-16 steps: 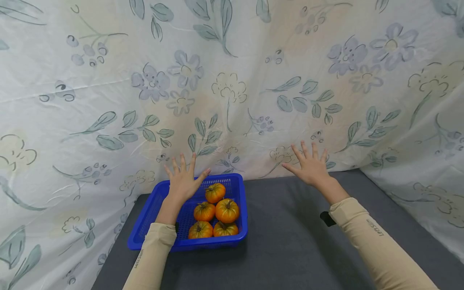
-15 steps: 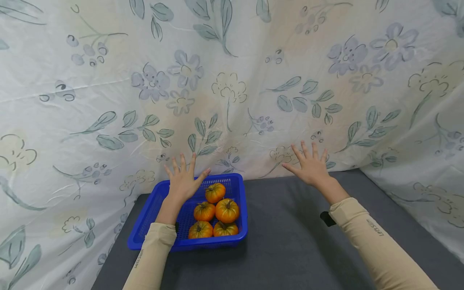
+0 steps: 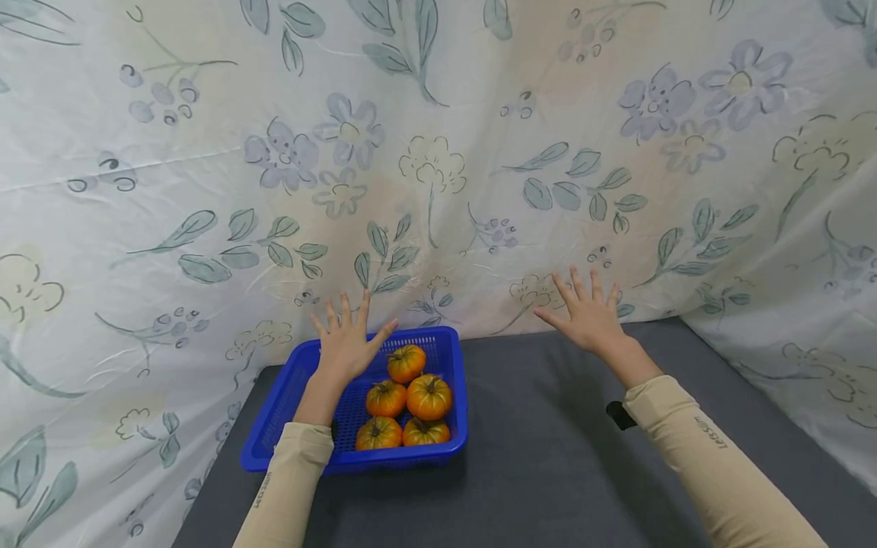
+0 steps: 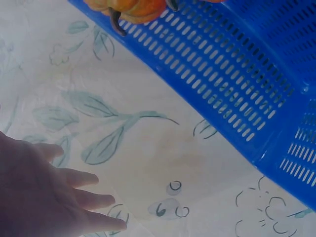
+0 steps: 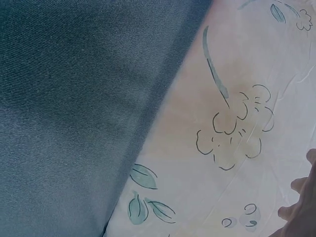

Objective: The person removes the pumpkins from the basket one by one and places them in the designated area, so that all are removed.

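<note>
My left hand (image 3: 345, 348) is held up over the blue plastic basket (image 3: 460, 380), its fingers spread and holding nothing. Several small orange pumpkins (image 3: 429, 397) with stubby stems sit in the right half of that basket. In the left wrist view the fingers of the left hand (image 4: 44, 192) stretch out apart from the slotted basket wall (image 4: 207, 74), and a pumpkin (image 4: 133, 9) shows at the top. To the right, my right hand (image 3: 588, 318) hovers above the dark table, fingers spread, touching nothing. Only some fingertips (image 5: 298, 185) enter the right wrist view's edge.
A dark grey cloth-covered table (image 3: 534, 472) lies under the hands. Behind it and at both sides hangs a pale curtain (image 3: 473, 190) printed with flowers and leaves. Dark wrist-camera gear (image 3: 620, 415) sticks out under the right wrist.
The head view has shifted very slightly. Both hands keep their raised, spread pose, and the basket and pumpkins stay where they were.
</note>
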The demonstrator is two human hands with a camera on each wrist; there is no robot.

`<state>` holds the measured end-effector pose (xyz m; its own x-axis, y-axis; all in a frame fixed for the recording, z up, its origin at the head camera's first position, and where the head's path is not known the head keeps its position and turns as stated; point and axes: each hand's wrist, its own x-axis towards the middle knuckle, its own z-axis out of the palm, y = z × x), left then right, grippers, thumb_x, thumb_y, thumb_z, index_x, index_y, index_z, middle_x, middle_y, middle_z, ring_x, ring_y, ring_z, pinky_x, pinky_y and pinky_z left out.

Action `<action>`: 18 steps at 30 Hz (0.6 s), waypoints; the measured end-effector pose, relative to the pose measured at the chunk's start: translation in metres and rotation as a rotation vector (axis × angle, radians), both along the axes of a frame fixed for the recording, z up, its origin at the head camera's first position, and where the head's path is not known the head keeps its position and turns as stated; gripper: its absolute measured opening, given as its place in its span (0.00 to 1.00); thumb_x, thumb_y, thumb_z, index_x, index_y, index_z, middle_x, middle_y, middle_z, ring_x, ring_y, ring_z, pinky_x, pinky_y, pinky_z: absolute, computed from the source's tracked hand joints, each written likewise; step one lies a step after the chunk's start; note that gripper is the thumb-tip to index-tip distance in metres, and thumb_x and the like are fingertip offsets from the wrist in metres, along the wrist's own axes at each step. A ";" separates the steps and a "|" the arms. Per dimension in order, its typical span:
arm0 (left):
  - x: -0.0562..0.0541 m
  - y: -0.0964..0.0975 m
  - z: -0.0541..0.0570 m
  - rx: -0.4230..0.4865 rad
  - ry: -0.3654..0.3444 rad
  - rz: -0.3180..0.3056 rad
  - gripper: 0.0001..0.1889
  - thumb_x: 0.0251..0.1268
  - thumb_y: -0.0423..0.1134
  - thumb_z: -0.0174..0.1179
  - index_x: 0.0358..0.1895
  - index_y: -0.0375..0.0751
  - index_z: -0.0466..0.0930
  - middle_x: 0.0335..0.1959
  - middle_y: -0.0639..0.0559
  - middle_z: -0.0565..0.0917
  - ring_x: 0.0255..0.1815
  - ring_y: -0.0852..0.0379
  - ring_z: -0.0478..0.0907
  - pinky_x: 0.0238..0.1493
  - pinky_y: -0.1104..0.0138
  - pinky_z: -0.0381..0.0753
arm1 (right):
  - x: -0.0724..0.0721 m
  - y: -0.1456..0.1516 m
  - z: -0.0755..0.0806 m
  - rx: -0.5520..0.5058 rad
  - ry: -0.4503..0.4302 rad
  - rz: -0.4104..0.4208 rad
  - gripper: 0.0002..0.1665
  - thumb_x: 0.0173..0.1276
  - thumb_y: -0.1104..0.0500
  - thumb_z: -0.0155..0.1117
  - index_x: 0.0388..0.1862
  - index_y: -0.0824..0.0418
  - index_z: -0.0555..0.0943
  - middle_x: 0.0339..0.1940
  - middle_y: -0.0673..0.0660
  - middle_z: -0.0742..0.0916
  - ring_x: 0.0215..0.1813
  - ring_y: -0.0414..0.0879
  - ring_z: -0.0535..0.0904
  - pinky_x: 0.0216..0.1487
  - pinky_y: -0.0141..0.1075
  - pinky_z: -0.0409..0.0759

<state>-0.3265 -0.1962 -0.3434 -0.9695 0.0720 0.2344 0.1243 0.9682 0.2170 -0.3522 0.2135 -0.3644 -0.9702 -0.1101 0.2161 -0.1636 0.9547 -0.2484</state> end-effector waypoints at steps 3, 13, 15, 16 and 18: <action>0.000 -0.001 -0.001 -0.005 0.005 0.003 0.47 0.67 0.74 0.37 0.80 0.54 0.34 0.79 0.34 0.33 0.78 0.30 0.24 0.69 0.31 0.23 | 0.001 0.000 0.000 -0.003 0.020 0.003 0.55 0.67 0.22 0.40 0.81 0.45 0.36 0.81 0.63 0.40 0.78 0.67 0.22 0.67 0.72 0.20; 0.011 -0.009 -0.005 0.020 -0.023 0.012 0.48 0.66 0.74 0.39 0.80 0.53 0.33 0.79 0.33 0.35 0.78 0.31 0.23 0.69 0.31 0.22 | 0.004 -0.002 -0.010 -0.185 0.085 0.069 0.55 0.68 0.27 0.49 0.80 0.43 0.35 0.82 0.61 0.41 0.80 0.67 0.31 0.71 0.71 0.33; 0.014 -0.011 -0.005 0.028 -0.027 0.014 0.47 0.67 0.74 0.38 0.80 0.52 0.34 0.79 0.33 0.37 0.78 0.30 0.25 0.69 0.31 0.22 | 0.004 -0.003 -0.013 -0.237 0.082 0.076 0.55 0.67 0.27 0.50 0.80 0.43 0.35 0.82 0.61 0.42 0.80 0.68 0.34 0.71 0.72 0.37; 0.015 -0.012 -0.006 0.029 -0.026 0.013 0.47 0.67 0.73 0.38 0.80 0.52 0.34 0.79 0.32 0.38 0.78 0.29 0.26 0.69 0.31 0.22 | 0.004 -0.003 -0.015 -0.265 0.075 0.080 0.55 0.67 0.28 0.51 0.80 0.43 0.35 0.82 0.61 0.43 0.80 0.69 0.35 0.70 0.73 0.39; 0.018 -0.014 -0.006 0.029 -0.022 0.010 0.47 0.67 0.74 0.37 0.80 0.50 0.35 0.79 0.31 0.39 0.78 0.28 0.27 0.69 0.30 0.23 | 0.005 -0.003 -0.018 -0.328 0.061 0.091 0.56 0.67 0.29 0.53 0.80 0.42 0.35 0.82 0.61 0.42 0.79 0.70 0.36 0.69 0.74 0.42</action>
<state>-0.3088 -0.2101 -0.3493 -0.9751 0.0553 0.2148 0.1092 0.9627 0.2476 -0.3473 0.2103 -0.3824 -0.9438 -0.1110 0.3113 -0.2686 0.8063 -0.5270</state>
